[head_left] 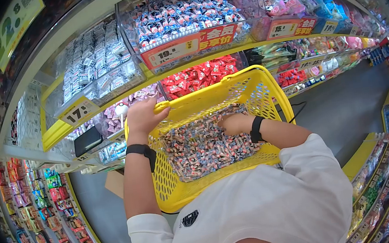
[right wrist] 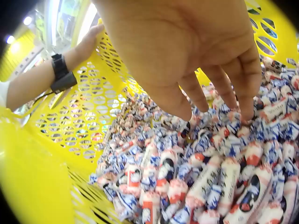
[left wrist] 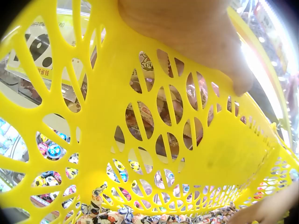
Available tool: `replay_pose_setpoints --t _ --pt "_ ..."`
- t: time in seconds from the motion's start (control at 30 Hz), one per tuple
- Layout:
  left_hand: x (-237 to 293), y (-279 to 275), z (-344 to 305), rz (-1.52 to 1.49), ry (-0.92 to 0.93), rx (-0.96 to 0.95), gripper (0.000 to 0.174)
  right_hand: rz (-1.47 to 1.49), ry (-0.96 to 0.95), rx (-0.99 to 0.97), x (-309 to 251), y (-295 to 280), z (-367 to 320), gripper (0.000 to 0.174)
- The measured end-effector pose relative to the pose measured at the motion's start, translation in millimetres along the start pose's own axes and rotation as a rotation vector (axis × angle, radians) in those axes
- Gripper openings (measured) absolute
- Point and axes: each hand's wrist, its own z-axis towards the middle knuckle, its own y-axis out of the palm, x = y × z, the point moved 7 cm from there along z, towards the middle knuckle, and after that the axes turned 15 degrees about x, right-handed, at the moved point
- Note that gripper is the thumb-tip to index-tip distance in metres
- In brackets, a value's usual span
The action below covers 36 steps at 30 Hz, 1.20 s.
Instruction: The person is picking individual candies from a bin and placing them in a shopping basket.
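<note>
A yellow plastic basket (head_left: 166,185) with perforated walls stands before the person, its floor covered by twist-wrapped candies (head_left: 203,157) in white, blue and red. At the basket's far left corner, the left hand (head_left: 143,119) grips the rim; in the left wrist view the left hand (left wrist: 187,32) lies across the top of the wall. Inside the basket, the right hand (head_left: 236,124) reaches down to the candies. Up close, the right hand (right wrist: 187,56) has its fingers apart and lightly bent, fingertips at the candy surface. No candy shows between them.
Shelf bins of blue-and-white sweets (head_left: 186,15) rise beyond the basket, with red-wrapped sweets (head_left: 201,76) below. A black flat device (head_left: 88,141) lies at the lower shelf's edge. Packet racks (head_left: 41,218) line the left; grey floor (head_left: 334,109) runs along the right. Cardboard (head_left: 114,184) sits left of the basket.
</note>
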Motion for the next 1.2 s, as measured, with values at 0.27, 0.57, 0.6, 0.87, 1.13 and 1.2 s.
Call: replay_pose_setpoints --t 0.27,0.57,0.6,0.87,1.13,1.2 --pt "-1 0 -1 -0.009 0.009 0.038 0.042 -0.068 -0.025 0.043 -9 2 -12 0.040" --pt "-3 3 -1 0.069 -0.013 -0.040 0.053 -0.128 -0.001 0.118 4 10 -5 0.029" --pt "-4 4 -1 0.077 -0.013 -0.052 0.053 -0.141 -0.005 0.106 7 15 -1 0.033" --pt "-1 1 0 0.034 -0.005 0.001 0.047 -0.210 -0.069 0.043 17 23 2 0.029" --pt "1 -2 0 0.005 0.000 0.017 0.042 -0.040 -0.048 0.335 3 -19 8 0.020" --pt "1 -2 1 0.001 -0.003 0.020 0.042 0.118 0.003 0.371 -17 -51 1 0.018"
